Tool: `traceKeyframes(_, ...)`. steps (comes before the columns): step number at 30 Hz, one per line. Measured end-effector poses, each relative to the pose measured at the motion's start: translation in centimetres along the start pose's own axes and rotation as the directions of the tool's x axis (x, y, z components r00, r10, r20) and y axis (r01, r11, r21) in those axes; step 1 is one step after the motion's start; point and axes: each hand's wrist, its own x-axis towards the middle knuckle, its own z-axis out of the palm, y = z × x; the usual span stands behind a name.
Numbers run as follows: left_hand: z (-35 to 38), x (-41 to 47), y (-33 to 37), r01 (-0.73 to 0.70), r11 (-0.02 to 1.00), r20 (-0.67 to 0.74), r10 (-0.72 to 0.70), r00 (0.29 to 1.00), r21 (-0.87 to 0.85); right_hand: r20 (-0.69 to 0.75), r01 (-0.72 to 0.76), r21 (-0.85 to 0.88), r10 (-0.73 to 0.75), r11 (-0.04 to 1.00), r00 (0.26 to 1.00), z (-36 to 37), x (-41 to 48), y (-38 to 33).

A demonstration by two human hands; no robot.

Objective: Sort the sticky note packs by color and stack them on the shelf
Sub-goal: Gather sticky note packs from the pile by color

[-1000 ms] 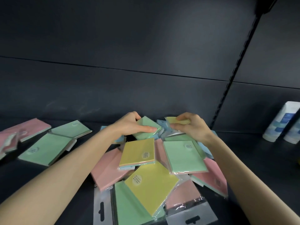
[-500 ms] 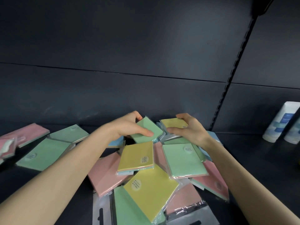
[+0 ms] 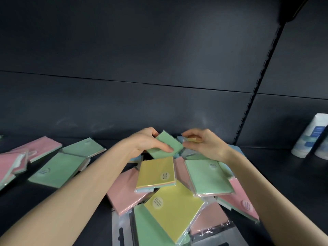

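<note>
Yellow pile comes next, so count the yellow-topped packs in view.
3. The held pack is in the right hand at the back; the middle pack lies mid-heap; the front pack lies just below it, nearest the camera. More may lie buried underneath.

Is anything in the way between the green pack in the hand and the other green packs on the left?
Nothing visible. The left hand holds the green pack; bare shelf lies before the green packs.

Dim, soft blur; wide-angle bowing at edges
</note>
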Motion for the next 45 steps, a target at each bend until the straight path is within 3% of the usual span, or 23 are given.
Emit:
traceKeyframes(8,0.2,0.4,-0.4,0.008,0.973,0.016,-0.004,1.000,-0.232,-0.014,-0.024,0.014,0.024,1.000,1.000,0.1,-0.4,0.2)
traceKeyframes(16,0.7,0.4,-0.6,-0.037,0.936,-0.023,0.031,0.999,-0.351,-0.068,0.025,0.048,-0.022,0.999,0.997,-0.1,-0.9,0.2)
traceKeyframes(25,-0.1,0.3,-0.2,-0.199,0.925,-0.112,0.171,0.979,-0.324,-0.197,0.030,0.033,-0.023,0.999,0.980,-0.1,-0.8,0.4)
traceKeyframes(31,-1.1,0.1,0.6,-0.312,0.908,-0.195,0.264,0.945,-0.281,-0.144,0.034,0.004,-0.033,0.999,0.989,0.1,-0.6,0.5)
traceKeyframes(38,-1.4,-0.7,1.8,-0.419,0.834,-0.188,0.376,0.908,-0.358,-0.191,0.092,0.170,-0.058,0.981,0.980,0.0,-0.5,0.3)
traceKeyframes(42,-1.4,-1.2,2.5,-0.419,0.749,-0.157,0.397,0.904,-0.514,-0.187,0.157,0.373,-0.092,0.914,0.978,-0.5,-1.0,-0.8)
traceKeyframes(45,-1.1,-1.3,2.6,-0.412,0.746,-0.144,0.400,0.905,-0.524,-0.241,0.191,0.447,-0.089,0.874,0.967,-0.8,-1.4,-1.5)
